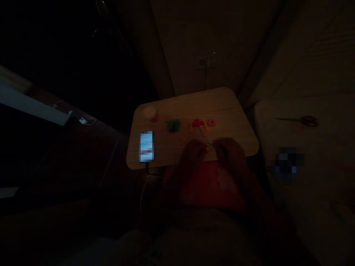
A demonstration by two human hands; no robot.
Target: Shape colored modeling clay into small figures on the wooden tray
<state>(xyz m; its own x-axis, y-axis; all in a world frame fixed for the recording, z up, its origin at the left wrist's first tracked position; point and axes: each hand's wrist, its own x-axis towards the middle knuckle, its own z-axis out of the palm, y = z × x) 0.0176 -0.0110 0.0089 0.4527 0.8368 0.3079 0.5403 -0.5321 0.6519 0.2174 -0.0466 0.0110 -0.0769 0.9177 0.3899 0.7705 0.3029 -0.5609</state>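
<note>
Low over the near edge of the small wooden table (172, 157), my left hand (194, 153) has its fingers closed. Whatever it holds, perhaps a small orange bit at the fingertips, is too dark to make out. My right hand (231, 149) is closed beside it, with a thin blue-green piece (210, 144) sticking out of the fingers toward the left hand. Just beyond the hands lie a red piece (198, 122), several orange pieces (203, 130) and a pink ring-shaped piece (211, 122). A green piece (173, 125) sits farther left.
A lit phone (146, 146) with a cable lies at the table's left, below a round tub (150, 113). Scissors (307, 121) rest on a pale surface to the right. A wall socket (205, 61) holds a plug behind the table. The room is very dark.
</note>
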